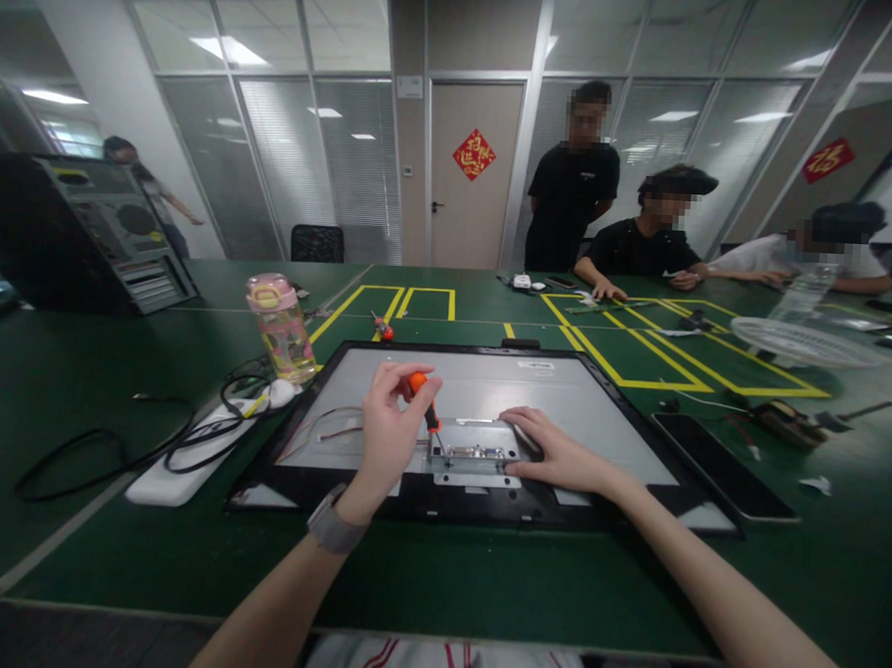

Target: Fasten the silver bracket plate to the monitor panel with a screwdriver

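While the monitor (621,423) lies face down on the green desk (77,374), the left hand (388,426) works above its rear metal port bracket (474,453), near the monitor's front edge at mid-width. Left fingers (406,380) are clenched round the orange handle of a screwdriver (425,405); the shaft tilts down and right, with the tip on the bracket's left end. The right hand (551,454) lies flat on the monitor back, fingers released and spread, touching the bracket's right end and grasping nothing. There is a grey watch (335,523) on the left wrist.

- Left of the monitor: a pink-capped water bottle (282,327) just beside its far left corner, with a black cable (148,448) looped over a white slab (176,474).
- Farther left: an opened PC case (78,230).
- Behind the monitor's far edge: a red-handled screwdriver (381,327) on the yellow floor-tape marks.
- Right of the monitor: a black flat slab (719,466) just beside it, and a white fan guard (804,343) well apart.
- Across the desk from the monitor: other people sit and stand, one with a hand (609,288) on the desk.
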Demonstrator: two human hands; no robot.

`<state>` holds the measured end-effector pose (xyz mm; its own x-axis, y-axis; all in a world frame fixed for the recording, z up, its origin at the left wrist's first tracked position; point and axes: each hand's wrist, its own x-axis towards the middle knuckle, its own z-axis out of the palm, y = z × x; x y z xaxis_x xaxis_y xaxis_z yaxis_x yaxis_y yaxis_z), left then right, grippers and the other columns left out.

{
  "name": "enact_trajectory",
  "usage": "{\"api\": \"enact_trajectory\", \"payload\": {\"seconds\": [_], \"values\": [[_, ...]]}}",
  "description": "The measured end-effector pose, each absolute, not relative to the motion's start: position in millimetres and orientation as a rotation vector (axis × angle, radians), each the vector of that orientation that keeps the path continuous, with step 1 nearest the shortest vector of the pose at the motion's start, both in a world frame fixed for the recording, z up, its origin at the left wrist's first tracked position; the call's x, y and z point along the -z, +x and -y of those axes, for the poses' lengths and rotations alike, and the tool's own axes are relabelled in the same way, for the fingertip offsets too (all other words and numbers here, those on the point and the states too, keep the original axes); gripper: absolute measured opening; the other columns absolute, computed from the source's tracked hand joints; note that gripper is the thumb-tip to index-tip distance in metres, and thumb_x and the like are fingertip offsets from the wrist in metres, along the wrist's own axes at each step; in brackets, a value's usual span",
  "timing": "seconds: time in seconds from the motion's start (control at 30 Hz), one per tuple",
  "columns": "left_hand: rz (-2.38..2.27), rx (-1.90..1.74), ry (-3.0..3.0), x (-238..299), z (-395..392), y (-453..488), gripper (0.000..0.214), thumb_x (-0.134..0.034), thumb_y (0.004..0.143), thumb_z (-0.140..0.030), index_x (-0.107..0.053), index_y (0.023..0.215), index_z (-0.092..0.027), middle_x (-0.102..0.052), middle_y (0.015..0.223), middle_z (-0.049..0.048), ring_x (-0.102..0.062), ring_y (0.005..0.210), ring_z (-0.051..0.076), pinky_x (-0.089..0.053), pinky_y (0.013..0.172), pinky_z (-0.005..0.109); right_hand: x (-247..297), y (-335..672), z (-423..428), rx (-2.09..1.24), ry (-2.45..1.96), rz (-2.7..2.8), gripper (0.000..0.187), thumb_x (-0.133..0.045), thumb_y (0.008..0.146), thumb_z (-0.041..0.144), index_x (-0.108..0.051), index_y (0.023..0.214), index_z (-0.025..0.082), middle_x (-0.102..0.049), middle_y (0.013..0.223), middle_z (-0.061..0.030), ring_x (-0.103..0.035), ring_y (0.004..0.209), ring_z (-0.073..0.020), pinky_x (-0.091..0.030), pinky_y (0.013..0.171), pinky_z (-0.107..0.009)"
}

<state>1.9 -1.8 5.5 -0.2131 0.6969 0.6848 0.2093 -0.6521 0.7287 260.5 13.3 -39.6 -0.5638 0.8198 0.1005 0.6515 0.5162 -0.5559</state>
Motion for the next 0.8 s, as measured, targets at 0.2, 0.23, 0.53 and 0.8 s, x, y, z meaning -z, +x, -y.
{"api": "enact_trajectory", "payload": {"seconds": [0.2,0.23,0.53,0.8], "values": [[-0.96,-1.856,1.62,-6.1,2.9,4.9,0.02,-0.055,0.088,-0.025,-0.066,0.103,-0.016,-0.064,0.086,0.0035,-0.06,0.077,0.015,-0.049,0.072,0.026,40.5,260.7,-13.8,-0.664,-1.218,2.412,0.072,-0.064,0.08,0.056,-0.043,0.138,0.017,-0.042,0.141,-0.0153,-0.04,0.131,-0.032,-0.031,0.112,-0.048],[-0.942,-1.839,1.601,-5.7,2.9,5.4,0.022,-0.053,0.09,-0.026,-0.066,0.104,-0.016,-0.065,0.088,0.0043,-0.061,0.08,0.016,-0.049,0.073,0.026,40.0,260.6,-13.7,-0.668,-1.217,2.411,0.072,-0.064,0.08,0.056,-0.043,0.138,0.018,-0.042,0.141,-0.0151,-0.041,0.131,-0.032,-0.032,0.112,-0.048],[-0.979,-1.856,1.666,-6.2,4.4,4.6,0.019,-0.055,0.089,-0.026,-0.069,0.099,-0.018,-0.062,0.089,0.0033,-0.059,0.079,0.015,-0.049,0.073,0.025,36.8,258.6,-11.9,-0.673,-1.221,2.413,0.071,-0.063,0.081,0.055,-0.044,0.137,0.017,-0.042,0.14,-0.0152,-0.041,0.131,-0.0324,-0.032,0.112,-0.047],[-0.988,-1.881,1.685,-6.2,5.1,5.9,0.015,-0.06,0.086,-0.028,-0.071,0.091,-0.018,-0.058,0.085,0.002,-0.057,0.072,0.014,-0.047,0.066,0.023,39.5,261.1,-13.3,-0.673,-1.213,2.409,0.071,-0.064,0.08,0.056,-0.043,0.137,0.018,-0.042,0.141,-0.0144,-0.041,0.131,-0.0315,-0.032,0.113,-0.047]]}}
